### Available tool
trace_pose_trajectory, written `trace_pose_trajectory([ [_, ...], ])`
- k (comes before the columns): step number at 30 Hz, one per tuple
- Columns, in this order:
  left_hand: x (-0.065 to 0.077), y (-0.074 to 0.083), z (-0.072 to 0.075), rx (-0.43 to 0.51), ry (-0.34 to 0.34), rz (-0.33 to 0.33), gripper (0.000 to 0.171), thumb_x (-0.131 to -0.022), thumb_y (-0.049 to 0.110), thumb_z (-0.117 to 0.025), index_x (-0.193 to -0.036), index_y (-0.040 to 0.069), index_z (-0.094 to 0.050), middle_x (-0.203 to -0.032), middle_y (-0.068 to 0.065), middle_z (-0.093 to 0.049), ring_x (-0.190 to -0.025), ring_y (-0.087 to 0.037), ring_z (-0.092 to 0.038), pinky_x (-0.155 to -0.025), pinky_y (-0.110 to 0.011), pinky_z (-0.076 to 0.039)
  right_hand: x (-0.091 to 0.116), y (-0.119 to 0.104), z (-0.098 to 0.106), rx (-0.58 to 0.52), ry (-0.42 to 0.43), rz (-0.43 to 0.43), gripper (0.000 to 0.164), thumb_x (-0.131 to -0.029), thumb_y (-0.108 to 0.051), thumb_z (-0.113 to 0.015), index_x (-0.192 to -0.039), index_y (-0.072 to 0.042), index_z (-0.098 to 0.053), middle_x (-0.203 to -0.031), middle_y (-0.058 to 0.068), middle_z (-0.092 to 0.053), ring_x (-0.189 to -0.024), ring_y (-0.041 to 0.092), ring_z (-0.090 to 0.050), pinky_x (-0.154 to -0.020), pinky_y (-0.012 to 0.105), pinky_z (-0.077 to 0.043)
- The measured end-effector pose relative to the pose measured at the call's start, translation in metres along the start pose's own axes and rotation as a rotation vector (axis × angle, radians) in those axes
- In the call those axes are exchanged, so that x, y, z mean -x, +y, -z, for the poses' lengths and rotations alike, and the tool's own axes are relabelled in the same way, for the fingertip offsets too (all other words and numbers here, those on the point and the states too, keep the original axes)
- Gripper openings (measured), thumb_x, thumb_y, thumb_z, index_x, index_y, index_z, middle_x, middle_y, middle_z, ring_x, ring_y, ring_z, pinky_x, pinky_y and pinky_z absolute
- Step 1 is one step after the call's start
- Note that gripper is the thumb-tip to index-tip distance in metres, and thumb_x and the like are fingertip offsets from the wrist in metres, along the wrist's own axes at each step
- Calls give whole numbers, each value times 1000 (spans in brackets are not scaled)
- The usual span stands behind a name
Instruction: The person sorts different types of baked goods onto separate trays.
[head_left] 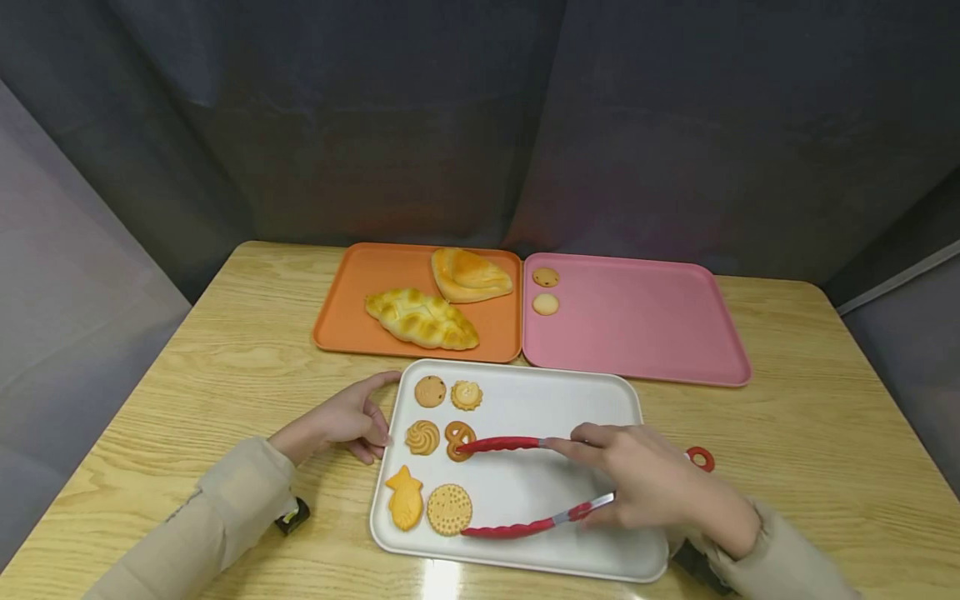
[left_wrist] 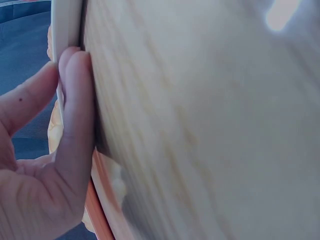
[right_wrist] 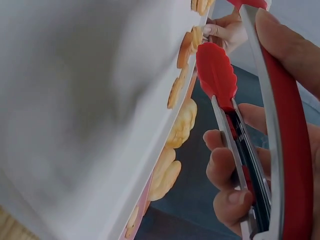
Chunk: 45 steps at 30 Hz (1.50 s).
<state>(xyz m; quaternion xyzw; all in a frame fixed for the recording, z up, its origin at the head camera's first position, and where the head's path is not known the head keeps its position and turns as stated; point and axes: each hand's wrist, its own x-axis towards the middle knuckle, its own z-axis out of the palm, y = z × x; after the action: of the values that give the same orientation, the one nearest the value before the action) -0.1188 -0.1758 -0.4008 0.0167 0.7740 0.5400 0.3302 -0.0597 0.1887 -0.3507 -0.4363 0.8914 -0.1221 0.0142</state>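
Observation:
My right hand [head_left: 637, 475] grips red-and-silver tongs [head_left: 517, 444], their arms spread wide above the white tray [head_left: 555, 500]. One red tip overlaps the pretzel cookie [head_left: 460, 440]; the other ends by a round dotted biscuit [head_left: 449, 509]. Nothing is seen pinched between the tips. My left hand [head_left: 347, 421] holds the white tray's left edge, its fingertips [left_wrist: 75, 65] against the rim. Also on that tray lie a swirl cookie [head_left: 422, 437], a fish-shaped cookie [head_left: 406, 500], a speckled round cookie [head_left: 431, 392] and a scalloped tart-like cookie [head_left: 467, 395].
Behind stands an orange tray [head_left: 345, 308] with a braided bread [head_left: 422, 319] and a folded pastry [head_left: 468, 275]. Beside it, a pink tray [head_left: 637, 317] carries a speckled cookie [head_left: 546, 277] and a plain round cookie [head_left: 546, 304]. Dark curtains [head_left: 390, 125] hang behind the wooden table [head_left: 795, 400].

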Motion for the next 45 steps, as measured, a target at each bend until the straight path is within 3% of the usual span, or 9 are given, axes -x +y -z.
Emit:
trace_pose_trajectory([
  [8,0,-1,0,2,0,-2,91,-72,-13,-62,-146,13,-15,-68,-14,-58,-52,-19,-59,-45,-35,-54,-5,-5,-3,2,4,46,71,-60,-44,-80,-122,-17,-58,-97,-5,-56,-66,2,-46,-50,18,-41],
  [14,0,-1,0,4,-1,-4,91,-72,-13,-62,-146,12,-15,-69,-14,-58,-52,-19,-59,-45,-35,-54,-10,-7,-7,10,-4,84,67,-62,-44,-79,-119,-15,-60,-96,-5,-57,-66,2,-47,-53,21,-45],
  [38,-1,-2,0,5,5,1,91,-72,-13,-63,-146,14,-16,-68,-14,-57,-51,-19,-59,-45,-35,-54,-17,-7,-15,-20,-1,126,58,-67,-42,-76,-117,-15,-63,-95,-4,-59,-70,3,-53,-58,24,-50],
  [45,-1,-1,0,6,5,5,91,-72,-13,-63,-146,13,-16,-68,-14,-57,-51,-19,-59,-45,-35,-54,-15,-7,-13,-23,23,130,57,-67,-42,-76,-115,-15,-64,-91,-7,-57,-66,0,-49,-56,21,-48],
])
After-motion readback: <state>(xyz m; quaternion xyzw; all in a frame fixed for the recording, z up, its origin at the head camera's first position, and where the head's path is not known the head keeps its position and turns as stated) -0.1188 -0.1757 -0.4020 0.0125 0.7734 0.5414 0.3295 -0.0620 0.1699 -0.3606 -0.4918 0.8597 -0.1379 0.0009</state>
